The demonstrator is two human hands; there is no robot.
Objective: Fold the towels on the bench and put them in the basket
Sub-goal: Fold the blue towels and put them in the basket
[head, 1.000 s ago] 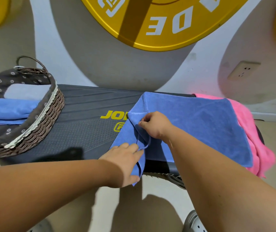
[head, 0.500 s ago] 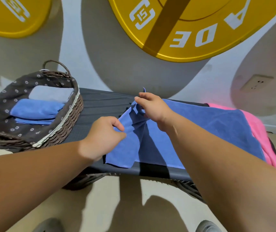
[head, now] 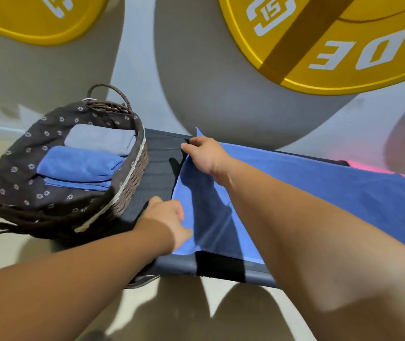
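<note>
Pinching blue towel (head: 319, 193) edge | left hand (head: 169, 217), right hand (head: 206, 153) | bench (head: 158, 168)

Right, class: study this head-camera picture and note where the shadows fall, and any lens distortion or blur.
Head view: hard-edged arm shadows fall across the blue towel and the floor; head view again, the yellow discs cast broad grey shadows down the wall; the wide lens swells the near forearms; little blur anywhere.
</note>
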